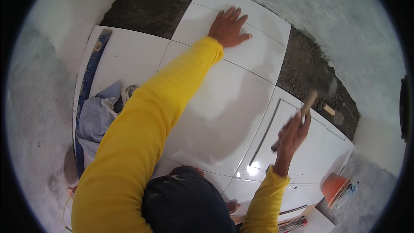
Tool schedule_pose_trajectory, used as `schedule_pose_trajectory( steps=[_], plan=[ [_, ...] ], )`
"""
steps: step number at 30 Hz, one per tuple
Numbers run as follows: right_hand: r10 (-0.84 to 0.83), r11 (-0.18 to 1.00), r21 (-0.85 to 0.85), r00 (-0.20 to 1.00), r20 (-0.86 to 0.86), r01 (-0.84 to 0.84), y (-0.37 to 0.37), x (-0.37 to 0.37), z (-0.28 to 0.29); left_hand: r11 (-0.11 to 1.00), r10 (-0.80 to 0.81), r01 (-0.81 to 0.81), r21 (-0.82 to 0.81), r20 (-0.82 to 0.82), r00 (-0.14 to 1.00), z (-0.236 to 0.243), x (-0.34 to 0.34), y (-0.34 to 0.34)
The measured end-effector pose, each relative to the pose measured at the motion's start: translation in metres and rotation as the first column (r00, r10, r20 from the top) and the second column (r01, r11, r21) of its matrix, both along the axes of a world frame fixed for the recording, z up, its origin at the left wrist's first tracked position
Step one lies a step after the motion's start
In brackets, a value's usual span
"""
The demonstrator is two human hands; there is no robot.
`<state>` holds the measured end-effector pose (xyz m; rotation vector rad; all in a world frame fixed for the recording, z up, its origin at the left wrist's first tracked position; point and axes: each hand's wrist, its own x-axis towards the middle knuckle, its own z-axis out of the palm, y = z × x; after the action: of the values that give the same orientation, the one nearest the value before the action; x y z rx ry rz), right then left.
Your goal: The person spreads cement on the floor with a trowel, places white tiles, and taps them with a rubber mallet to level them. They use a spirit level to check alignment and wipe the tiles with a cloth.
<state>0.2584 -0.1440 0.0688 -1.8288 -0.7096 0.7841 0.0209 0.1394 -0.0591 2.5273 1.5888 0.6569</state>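
Note:
My left hand [230, 28] lies flat with its fingers spread on a large white tile [258, 15] at the far side of the floor. That tile borders bare dark mortar [151, 11] on its left and more mortar on its right. My right hand [294, 133] is closed around the wooden handle of a mallet [310, 100], raised over the right part of the floor. Motion blurs the mallet's grey head, seen against the mortar. Under the blurred head, a short wooden handle [329, 109] rests on the mortar, probably a trowel's.
A long blue level [89, 71] lies along the left edge, beside a crumpled grey cloth [97, 118]. A thin L-shaped strip [264, 134] rests on the right tiles. An orange bucket [333, 188] and several tools [293, 224] are at lower right. Grey walls [345, 26] border the floor.

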Motion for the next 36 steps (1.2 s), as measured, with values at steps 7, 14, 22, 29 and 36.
schedule_pose_trajectory(
  steps=[7,14,22,29,36],
  plan=[
    [0.345,0.938,-0.147,0.816,0.464,-0.313,0.145,0.001,-0.041,0.983,-0.007,-0.036,-0.178,-0.233,0.972,0.012,0.016,0.057],
    [0.349,0.934,-0.146,0.747,0.567,-0.325,0.186,-0.013,-0.041,0.895,-0.13,0.044,-0.444,-0.164,0.978,0.049,0.009,0.061],
    [0.355,0.929,-0.155,0.695,0.625,-0.336,0.204,0.005,-0.055,0.884,-0.13,0.026,-0.466,-0.192,0.973,0.051,0.009,0.063],
    [0.353,0.926,-0.153,0.645,0.677,-0.346,0.211,0.015,-0.06,0.885,-0.133,0.039,-0.465,-0.171,0.976,0.058,0.008,0.065],
    [0.401,0.892,-0.166,0.564,0.722,-0.421,0.227,0.034,-0.082,0.94,-0.017,-0.067,-0.333,-0.245,0.969,0.039,0.023,0.064]
  ],
)
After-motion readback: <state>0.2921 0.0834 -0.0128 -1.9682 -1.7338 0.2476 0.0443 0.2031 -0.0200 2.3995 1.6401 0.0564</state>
